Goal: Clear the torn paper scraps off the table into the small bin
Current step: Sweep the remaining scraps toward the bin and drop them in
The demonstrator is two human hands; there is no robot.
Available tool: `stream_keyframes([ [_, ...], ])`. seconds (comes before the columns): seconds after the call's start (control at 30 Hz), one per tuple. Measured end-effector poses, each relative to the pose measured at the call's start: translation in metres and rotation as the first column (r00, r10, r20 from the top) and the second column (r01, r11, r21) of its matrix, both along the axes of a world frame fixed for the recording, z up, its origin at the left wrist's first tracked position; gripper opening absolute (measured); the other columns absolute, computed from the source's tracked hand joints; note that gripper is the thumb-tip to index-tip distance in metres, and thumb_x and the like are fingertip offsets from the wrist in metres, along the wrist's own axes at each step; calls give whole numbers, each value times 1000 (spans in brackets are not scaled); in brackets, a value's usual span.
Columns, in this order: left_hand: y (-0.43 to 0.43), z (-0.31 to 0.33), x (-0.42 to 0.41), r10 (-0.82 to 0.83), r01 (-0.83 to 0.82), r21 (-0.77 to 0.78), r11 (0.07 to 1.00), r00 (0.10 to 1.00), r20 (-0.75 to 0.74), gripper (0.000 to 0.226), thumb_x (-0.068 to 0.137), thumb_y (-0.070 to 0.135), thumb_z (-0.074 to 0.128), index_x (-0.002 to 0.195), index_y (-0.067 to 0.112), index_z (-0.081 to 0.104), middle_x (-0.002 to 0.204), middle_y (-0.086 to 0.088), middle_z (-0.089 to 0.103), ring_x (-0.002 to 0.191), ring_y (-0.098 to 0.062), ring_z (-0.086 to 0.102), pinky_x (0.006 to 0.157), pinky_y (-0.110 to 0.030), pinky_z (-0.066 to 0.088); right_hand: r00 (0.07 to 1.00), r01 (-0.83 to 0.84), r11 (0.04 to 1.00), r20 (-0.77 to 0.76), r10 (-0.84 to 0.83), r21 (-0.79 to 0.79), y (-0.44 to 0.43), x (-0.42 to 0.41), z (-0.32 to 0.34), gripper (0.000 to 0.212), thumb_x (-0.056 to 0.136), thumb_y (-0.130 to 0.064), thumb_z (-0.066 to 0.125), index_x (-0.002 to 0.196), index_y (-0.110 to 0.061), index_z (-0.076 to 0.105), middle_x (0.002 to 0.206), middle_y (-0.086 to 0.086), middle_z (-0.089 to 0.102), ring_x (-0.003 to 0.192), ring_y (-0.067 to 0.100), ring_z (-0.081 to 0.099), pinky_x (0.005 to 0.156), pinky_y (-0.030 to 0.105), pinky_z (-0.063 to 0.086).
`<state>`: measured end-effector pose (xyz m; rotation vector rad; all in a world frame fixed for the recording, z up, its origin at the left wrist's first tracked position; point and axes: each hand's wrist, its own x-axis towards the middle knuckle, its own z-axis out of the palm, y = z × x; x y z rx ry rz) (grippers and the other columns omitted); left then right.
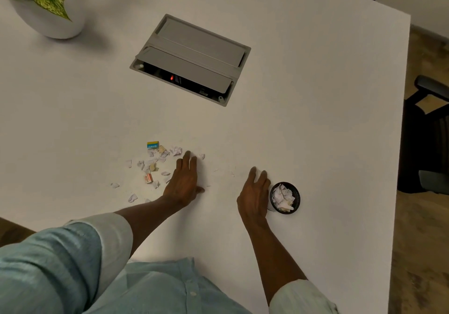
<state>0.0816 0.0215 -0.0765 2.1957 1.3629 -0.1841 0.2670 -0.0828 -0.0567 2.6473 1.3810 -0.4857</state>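
Several torn paper scraps (150, 165) lie scattered on the white table (315, 119), among them a blue and yellow piece (152, 144) and a small red-printed piece (148, 179). My left hand (185, 180) lies flat on the table at the right edge of the scraps, fingers extended and holding nothing. The small black bin (297, 198) stands to the right with crumpled white scraps inside. My right hand (255, 193) rests edge-on against the bin's left side, fingers straight, not closed around it.
A grey cable box (194, 56) with its flap raised is set into the table further back. A white plant pot (56, 20) stands at the far left. The table's right edge runs past the bin, with a black chair (427, 129) beyond it.
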Motion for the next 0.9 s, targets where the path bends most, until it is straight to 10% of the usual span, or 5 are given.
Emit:
stream_keyframes([
  [0.2,24,3,8,-74,74,-3,997,997,-25,112,78,22,90,161,2,17,171,-17,13,145,-44,26,113,-54,43,1000,15,997,8,-14,-74,22,3,4,75,95,-9,57,156,-5,14,156,30,23,135,37,39,106,38,46],
  [0.53,12,-5,8,-315,314,91,945,949,-6,37,93,0,64,129,2,57,143,-14,46,122,-30,45,89,-42,53,996,-81,995,23,82,-60,14,3,0,25,92,3,50,110,-9,61,117,12,51,109,26,50,76,29,54],
  [0.9,-2,-4,3,-277,275,71,959,960,27,30,85,-11,56,107,8,61,111,-9,58,99,-25,48,79,-41,50,990,-130,991,-64,128,-37,6,-6,2,25,85,10,55,97,-9,65,112,8,58,106,25,56,72,33,51],
])
